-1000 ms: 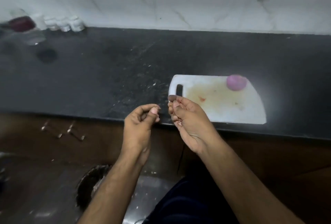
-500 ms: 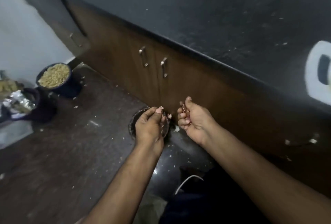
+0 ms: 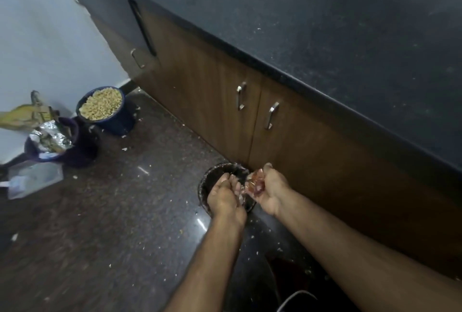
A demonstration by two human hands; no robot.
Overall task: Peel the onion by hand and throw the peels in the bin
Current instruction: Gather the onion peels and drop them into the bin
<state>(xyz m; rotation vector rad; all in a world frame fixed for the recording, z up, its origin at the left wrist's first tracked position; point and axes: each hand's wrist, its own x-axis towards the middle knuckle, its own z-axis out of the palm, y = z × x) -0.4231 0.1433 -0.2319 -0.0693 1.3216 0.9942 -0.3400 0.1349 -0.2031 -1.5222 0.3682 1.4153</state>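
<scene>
On the far left a foil bag (image 3: 48, 137) sticks out of a dark purple tub (image 3: 75, 147) on the floor (image 3: 112, 211). Just beside it, closer to the wall, is a blue tub (image 3: 110, 117) full of pale yellow bits. White crumbs lie all over the brown floor. In the middle, a small dark bin (image 3: 207, 181) stands on the floor, right up against the brown doors (image 3: 250, 122) with two shiny handles. Both hands are over the bin, close together. The left hand (image 3: 223, 196) has its back up and its fingers bent down into the bin; I cannot tell if it holds anything. The right hand (image 3: 271, 190) is cupped with its palm up, and red-brown peels (image 3: 255, 183) sit in its curled fingers. Up on the right runs the dark bench (image 3: 350, 37), speckled with dust
</scene>
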